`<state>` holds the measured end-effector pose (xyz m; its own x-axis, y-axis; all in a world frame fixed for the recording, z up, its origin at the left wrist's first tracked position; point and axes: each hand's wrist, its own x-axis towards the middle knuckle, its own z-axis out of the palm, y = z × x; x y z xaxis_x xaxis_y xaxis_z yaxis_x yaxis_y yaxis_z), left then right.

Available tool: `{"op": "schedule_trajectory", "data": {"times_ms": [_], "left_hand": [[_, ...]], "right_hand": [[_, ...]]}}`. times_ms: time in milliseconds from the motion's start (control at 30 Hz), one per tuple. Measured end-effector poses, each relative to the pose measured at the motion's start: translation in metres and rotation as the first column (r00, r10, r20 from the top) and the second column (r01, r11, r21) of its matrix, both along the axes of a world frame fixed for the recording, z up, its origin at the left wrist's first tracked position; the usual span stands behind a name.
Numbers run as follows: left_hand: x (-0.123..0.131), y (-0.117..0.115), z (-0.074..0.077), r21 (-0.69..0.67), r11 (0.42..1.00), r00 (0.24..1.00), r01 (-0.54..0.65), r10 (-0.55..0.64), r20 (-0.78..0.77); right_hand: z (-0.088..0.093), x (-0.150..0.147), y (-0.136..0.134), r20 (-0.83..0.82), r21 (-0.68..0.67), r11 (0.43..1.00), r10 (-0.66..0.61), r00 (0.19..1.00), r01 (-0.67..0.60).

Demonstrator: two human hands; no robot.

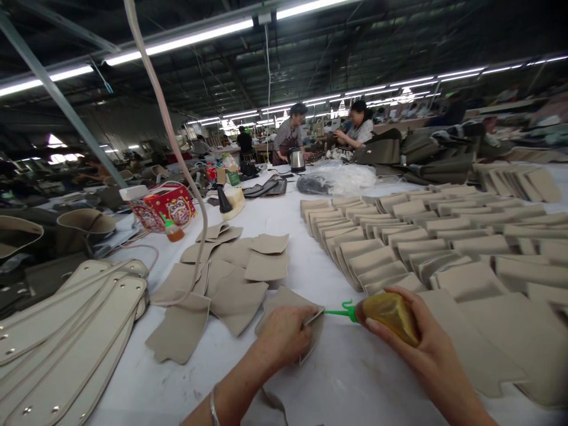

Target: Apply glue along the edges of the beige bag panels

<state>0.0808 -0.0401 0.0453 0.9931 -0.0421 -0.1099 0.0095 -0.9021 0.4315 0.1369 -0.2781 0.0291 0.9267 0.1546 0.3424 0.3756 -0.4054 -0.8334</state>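
Observation:
My left hand (284, 334) presses down on a beige leather piece (288, 299) near the front of the white table, fingers curled over its edge. My right hand (410, 340) is wrapped round a yellow squeeze bottle of glue (393, 313). The bottle's green nozzle (339, 311) points left and nearly touches the edge of the held piece. Several more loose beige pieces (239, 275) lie scattered just beyond my left hand.
Rows of overlapped beige pieces (399, 242) cover the right side. Long studded strips (66, 337) lie at the left. A hanging hose (173, 136) drops over the pieces. A red box (166, 204), a kettle (296, 160) and two people (288, 136) are farther back.

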Motion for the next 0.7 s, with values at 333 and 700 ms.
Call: {"op": "schedule_trajectory", "data": {"times_ms": [333,700], "left_hand": [[0.003,0.005,-0.004,-0.049,0.999,1.000,0.011,-0.011,0.010],[0.002,0.004,-0.001,-0.052,0.999,1.000,0.001,-0.003,-0.021]], "right_hand": [[-0.002,-0.008,0.001,0.016,-0.033,0.998,0.061,0.998,-0.060],[-0.005,-0.011,0.003,-0.002,-0.039,0.997,0.071,0.997,-0.071]]}}
